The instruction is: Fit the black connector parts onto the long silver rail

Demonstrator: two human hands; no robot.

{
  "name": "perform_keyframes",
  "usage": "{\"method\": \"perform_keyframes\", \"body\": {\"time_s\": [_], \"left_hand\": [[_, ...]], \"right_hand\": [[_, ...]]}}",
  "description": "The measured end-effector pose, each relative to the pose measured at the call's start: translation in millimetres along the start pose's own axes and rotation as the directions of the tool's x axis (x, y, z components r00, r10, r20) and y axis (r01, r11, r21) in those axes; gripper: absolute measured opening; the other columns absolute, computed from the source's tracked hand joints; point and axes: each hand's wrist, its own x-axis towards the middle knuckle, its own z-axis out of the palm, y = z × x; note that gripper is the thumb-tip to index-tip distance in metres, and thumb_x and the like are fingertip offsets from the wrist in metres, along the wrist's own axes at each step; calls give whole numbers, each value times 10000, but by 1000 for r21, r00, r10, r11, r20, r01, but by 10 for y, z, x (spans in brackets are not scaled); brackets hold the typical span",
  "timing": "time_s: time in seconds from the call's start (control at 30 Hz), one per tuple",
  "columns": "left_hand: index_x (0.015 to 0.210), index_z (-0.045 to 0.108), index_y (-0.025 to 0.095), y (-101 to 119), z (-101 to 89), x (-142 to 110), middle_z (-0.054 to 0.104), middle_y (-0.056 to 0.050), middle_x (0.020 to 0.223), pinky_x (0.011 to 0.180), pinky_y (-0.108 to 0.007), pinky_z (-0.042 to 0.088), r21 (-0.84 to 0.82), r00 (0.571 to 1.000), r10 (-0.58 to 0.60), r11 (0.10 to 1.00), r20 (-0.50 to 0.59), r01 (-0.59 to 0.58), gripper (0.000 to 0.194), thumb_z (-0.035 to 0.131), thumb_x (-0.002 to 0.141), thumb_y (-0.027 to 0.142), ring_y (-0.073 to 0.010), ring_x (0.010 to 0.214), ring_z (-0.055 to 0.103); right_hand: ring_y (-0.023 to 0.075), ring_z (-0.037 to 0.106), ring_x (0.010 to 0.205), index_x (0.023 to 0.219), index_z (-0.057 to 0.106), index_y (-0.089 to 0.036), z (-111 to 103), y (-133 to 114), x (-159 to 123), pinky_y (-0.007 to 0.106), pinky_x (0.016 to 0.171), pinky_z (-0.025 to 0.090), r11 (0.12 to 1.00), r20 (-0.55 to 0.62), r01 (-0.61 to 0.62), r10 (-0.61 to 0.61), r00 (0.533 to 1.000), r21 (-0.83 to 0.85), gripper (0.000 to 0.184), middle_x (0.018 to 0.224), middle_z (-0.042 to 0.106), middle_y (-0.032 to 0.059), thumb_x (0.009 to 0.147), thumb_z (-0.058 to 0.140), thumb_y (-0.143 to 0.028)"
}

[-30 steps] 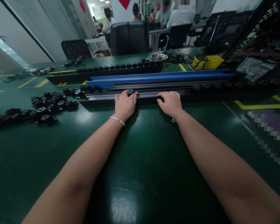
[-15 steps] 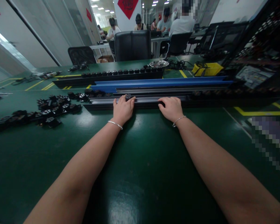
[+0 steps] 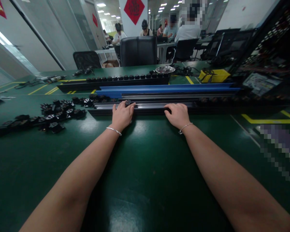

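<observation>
A long black rail (image 3: 149,111) with a shiny metallic channel lies crosswise in front of me. My left hand (image 3: 122,116) is at its left half, fingers closed around a small black part (image 3: 128,102) at the channel. The fingers partly cover that part, so its shape does not show fully. Farther right, my right hand (image 3: 177,114) grips the rail, its thumb on the near side and its fingers over the top. To the left lies a pile of similar small black parts (image 3: 56,111).
Behind the rail lie a blue rail (image 3: 169,87) and another black rail (image 3: 74,86) topped with a row of black parts. A shiny round dish (image 3: 165,69) and a yellow box (image 3: 214,76) stand farther back. Several people sit at desks beyond a black chair (image 3: 139,50).
My left hand has slid a little to the left along the rail, and the small black part moved with it. My right hand keeps its place on the rail. The view has tilted slightly.
</observation>
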Motion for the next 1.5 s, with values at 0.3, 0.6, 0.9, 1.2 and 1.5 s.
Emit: {"method": "perform_keyframes", "body": {"time_s": [0.3, 0.6, 0.9, 1.2, 1.5], "left_hand": [[1297, 528, 332, -185, 14, -8, 500, -119, 1363, 1050, -548, 277, 13, 1000, -14, 1000, -3, 14, 495, 169, 965, 414, -262, 1291, 422], [1288, 541, 325, -322, -1, -9, 508, -112, 1356, 1054, -504, 291, 17, 999, -36, 999, 3, 36, 486, 188, 964, 406, -250, 1283, 432], [1296, 534, 319, -454, -43, -17, 511, -113, 1355, 1053, -522, 282, 44, 999, -33, 999, 30, 31, 494, 178, 965, 402, -262, 1282, 430], [1294, 535, 320, -630, -80, -22, 525, -110, 1346, 1047, -518, 285, 69, 997, -46, 997, 58, 42, 481, 193, 962, 383, -262, 1293, 414], [1306, 524, 312, -909, -100, -28, 538, -111, 1326, 1017, -466, 327, 118, 995, -47, 992, 84, 37, 484, 200, 950, 356, -250, 1284, 420]], "right_hand": [[254, 561, 961, 1012, 666, -214, 15, 11, 1, 412, 891, 306, 1000, -5, 4, -4, 1000, -16, 275, 1028, 697, 61, 836, 464, -278], [253, 563, 954, 1012, 669, -215, 11, 17, 1, 410, 885, 314, 1000, -4, 10, -10, 1000, -17, 276, 1026, 699, 58, 837, 468, -285], [250, 563, 947, 1006, 674, -214, 3, 6, -5, 417, 901, 314, 1000, -5, 7, -7, 1000, -7, 277, 1038, 697, 62, 833, 467, -277], [249, 562, 951, 1013, 672, -208, -9, 0, -7, 415, 901, 312, 1000, 3, 3, -3, 1000, -10, 284, 1046, 695, 65, 834, 464, -279], [255, 558, 938, 996, 672, -225, 8, 14, -3, 424, 894, 316, 1000, -8, 10, -10, 1000, -3, 277, 1027, 699, 58, 826, 461, -283]]}}
